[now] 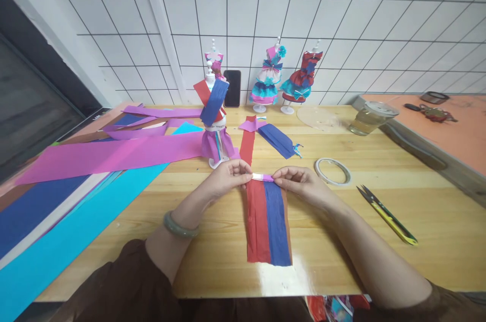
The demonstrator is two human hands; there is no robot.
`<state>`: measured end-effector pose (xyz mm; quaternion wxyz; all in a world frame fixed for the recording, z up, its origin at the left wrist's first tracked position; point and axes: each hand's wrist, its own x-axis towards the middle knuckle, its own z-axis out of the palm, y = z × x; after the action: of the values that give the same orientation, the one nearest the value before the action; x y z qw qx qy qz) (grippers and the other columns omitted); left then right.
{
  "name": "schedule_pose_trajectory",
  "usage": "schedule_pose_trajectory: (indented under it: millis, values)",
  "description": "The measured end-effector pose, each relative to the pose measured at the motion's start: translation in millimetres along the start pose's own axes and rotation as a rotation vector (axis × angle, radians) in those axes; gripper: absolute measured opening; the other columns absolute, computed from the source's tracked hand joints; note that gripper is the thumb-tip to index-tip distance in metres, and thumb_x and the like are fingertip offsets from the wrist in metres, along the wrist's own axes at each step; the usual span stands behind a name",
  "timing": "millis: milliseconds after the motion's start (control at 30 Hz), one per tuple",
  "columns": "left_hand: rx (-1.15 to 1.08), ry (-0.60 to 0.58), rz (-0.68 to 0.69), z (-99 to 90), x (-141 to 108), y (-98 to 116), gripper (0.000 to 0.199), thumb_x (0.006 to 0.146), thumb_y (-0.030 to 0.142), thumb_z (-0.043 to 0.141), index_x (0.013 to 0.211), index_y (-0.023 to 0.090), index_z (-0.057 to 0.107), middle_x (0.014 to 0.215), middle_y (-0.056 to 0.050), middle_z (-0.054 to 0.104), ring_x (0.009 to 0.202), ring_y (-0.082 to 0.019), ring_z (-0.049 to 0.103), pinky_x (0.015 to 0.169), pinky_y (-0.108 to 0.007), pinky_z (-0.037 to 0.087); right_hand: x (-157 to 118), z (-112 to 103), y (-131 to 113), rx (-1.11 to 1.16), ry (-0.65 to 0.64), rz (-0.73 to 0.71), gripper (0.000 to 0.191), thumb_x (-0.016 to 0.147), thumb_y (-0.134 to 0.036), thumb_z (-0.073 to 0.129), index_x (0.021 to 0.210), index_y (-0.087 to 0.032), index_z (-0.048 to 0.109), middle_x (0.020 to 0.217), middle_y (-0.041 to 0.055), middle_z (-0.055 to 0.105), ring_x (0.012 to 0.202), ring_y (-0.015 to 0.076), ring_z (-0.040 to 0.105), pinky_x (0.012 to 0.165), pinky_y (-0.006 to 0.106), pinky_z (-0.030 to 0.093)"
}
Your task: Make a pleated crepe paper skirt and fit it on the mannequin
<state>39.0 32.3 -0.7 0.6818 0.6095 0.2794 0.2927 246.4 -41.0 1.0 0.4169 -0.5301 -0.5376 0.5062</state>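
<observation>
The red-and-blue paper panel (269,223) lies on the wooden table (322,256) between the person's forearms, a white-and-purple band (262,177) across its top edge. The left hand (232,174), near a dressed mannequin (214,104), pinches the band's left end between thumb and fingertips. The right hand (298,180), fingers curled, pinches the other end, with a tape roll (349,175) and yellow snips (388,218) farther right.
</observation>
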Motion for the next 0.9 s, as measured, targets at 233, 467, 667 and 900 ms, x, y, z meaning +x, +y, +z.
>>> schedule_pose_trajectory:
  millis: [233, 467, 667, 900]
  values:
    - [0.036, 0.011, -0.049, -2.3, 2, -1, 0.024, 0.066, 0.028, 0.066, 0.083, 0.012, 0.062, 0.075, -0.003, 0.059, 0.068, -0.009, 0.052, 0.063, -0.022, 0.04, 1, -1, 2, 0.017, -0.003, -0.008, 0.03, 0.063, -0.032, 0.071, 0.087, -0.017, 0.061, 0.074, 0.0005, 0.06, 0.066, 0.0117, 0.053, 0.064, 0.026, 0.041]
    - [-0.007, 0.014, -0.081, -1.6, 1, 1, 0.032, 0.056, 0.018, 0.072, 0.086, 0.013, 0.061, 0.073, -0.001, 0.059, 0.066, -0.008, 0.053, 0.061, -0.019, 0.04, 1, 3, 3, -0.049, 0.053, -0.067, 0.028, 0.065, -0.032, 0.068, 0.086, -0.017, 0.058, 0.062, -0.0035, 0.052, 0.054, 0.0091, 0.046, 0.054, 0.023, 0.038]
    - [-0.008, 0.066, -0.076, -0.8, 2, -2, 0.031, 0.055, 0.017, 0.071, 0.084, 0.013, 0.061, 0.077, -0.002, 0.061, 0.072, -0.01, 0.056, 0.066, -0.022, 0.043, 4, 3, 9, -0.069, 0.053, -0.108, 0.029, 0.065, -0.031, 0.068, 0.088, -0.019, 0.057, 0.064, -0.0038, 0.05, 0.056, 0.0092, 0.045, 0.054, 0.023, 0.038]
    - [0.013, 0.083, -0.083, -1.8, 1, -2, 0.031, 0.057, 0.016, 0.07, 0.087, 0.012, 0.061, 0.076, -0.003, 0.061, 0.069, -0.01, 0.055, 0.062, -0.021, 0.043, 4, 4, 9, -0.092, 0.097, -0.119, 0.028, 0.065, -0.032, 0.067, 0.087, -0.017, 0.057, 0.064, -0.0035, 0.05, 0.056, 0.0091, 0.045, 0.054, 0.023, 0.037]
